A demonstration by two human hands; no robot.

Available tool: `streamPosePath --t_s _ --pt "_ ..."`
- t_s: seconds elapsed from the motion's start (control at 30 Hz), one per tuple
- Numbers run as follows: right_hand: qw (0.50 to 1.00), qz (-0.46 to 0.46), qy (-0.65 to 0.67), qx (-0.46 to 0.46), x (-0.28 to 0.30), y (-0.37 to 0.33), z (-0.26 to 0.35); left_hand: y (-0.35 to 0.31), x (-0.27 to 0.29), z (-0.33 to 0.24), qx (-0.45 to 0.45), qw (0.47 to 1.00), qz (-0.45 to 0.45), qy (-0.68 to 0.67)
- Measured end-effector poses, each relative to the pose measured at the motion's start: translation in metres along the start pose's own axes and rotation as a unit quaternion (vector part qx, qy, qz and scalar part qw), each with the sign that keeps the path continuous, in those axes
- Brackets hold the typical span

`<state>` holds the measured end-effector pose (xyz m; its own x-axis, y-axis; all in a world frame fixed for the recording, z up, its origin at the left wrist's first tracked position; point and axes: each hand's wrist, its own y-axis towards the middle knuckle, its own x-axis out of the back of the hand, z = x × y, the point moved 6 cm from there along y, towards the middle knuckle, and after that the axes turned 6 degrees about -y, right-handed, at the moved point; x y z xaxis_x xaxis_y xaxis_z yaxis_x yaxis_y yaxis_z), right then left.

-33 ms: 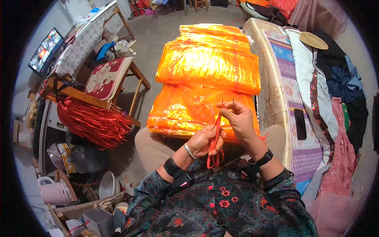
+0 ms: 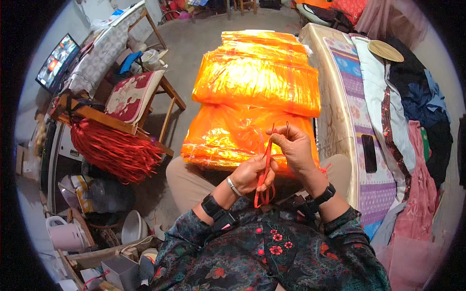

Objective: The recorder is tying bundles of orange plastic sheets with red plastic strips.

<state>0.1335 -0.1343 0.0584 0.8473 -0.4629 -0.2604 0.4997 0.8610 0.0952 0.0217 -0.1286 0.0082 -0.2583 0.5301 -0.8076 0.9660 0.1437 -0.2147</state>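
A thin red ribbon (image 2: 262,186) runs between my two hands, its lower part hanging in a loop in front of my clothes. My left hand (image 2: 248,175) is closed around it, fingers curled. Higher and to the right, my right hand (image 2: 296,148) pinches the ribbon's upper end between thumb and forefinger. A thin dark wire with a looped tip (image 2: 287,126) sticks up from the right hand's fingers; the rest of it is hidden. Right behind both hands lies a big stack of shiny orange plastic bags (image 2: 252,82), in layered bundles, above my knees.
A bundle of red ribbons (image 2: 111,150) hangs from a wooden chair (image 2: 167,94) on the left. Along the right, a bed edge (image 2: 335,121) carries a black phone (image 2: 369,153), clothes and a round fan (image 2: 386,50). At lower left are a pink kettle (image 2: 65,235) and boxes.
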Motion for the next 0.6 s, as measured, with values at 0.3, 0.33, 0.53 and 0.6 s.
streamPosePath --t_s 0.3,0.33,0.53,0.6 --pt "0.998 -0.009 0.014 -0.055 -0.007 0.009 -0.001 -0.011 0.003 -0.014 0.025 0.996 -0.033 0.078" --pt "0.999 0.002 0.015 -0.050 -0.011 0.010 0.000 -0.013 0.003 -0.017 0.014 0.996 -0.036 0.082" --pt "0.995 -0.035 -0.075 0.063 -0.009 0.000 0.011 -0.044 -0.033 -0.068 -0.314 0.736 -0.219 0.558" --pt "0.988 -0.030 -0.120 0.094 -0.012 -0.014 0.023 -0.020 -0.020 -0.044 -0.189 0.863 -0.124 0.452"
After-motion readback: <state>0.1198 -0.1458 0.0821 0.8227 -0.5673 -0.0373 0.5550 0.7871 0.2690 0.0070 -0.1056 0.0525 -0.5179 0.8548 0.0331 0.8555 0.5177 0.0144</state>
